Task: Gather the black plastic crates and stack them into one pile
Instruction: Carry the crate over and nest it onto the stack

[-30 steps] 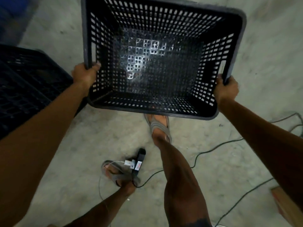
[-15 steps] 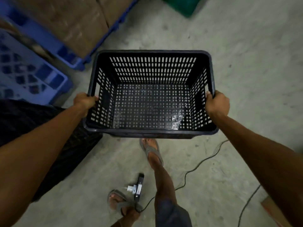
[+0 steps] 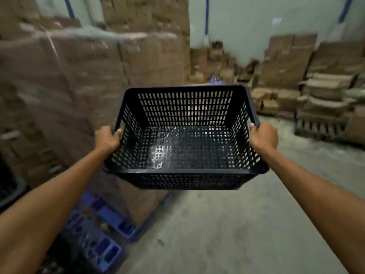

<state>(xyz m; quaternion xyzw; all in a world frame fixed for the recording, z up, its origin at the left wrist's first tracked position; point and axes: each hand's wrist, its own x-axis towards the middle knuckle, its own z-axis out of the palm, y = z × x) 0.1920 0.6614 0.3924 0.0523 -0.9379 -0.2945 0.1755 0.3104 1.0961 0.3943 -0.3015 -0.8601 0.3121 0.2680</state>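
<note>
I hold an empty black plastic crate [image 3: 185, 175] with perforated walls up in front of me, level and open side up. My left hand [image 3: 106, 139] grips its left rim and my right hand [image 3: 262, 136] grips its right rim. At the far left edge, the corner of another black crate [image 3: 8, 191] shows low down, mostly cut off by the frame.
A tall wrapped stack of cardboard boxes [image 3: 83, 91] stands on a blue pallet [image 3: 110, 224] to my left. More boxes and flattened cardboard [image 3: 316, 80] line the back wall on a wooden pallet [image 3: 318, 128]. Bare concrete floor [image 3: 227, 224] stretches ahead to the right.
My view has swung up from the floor and my feet to the room ahead. The crate has risen with it, still gripped by both hands.
</note>
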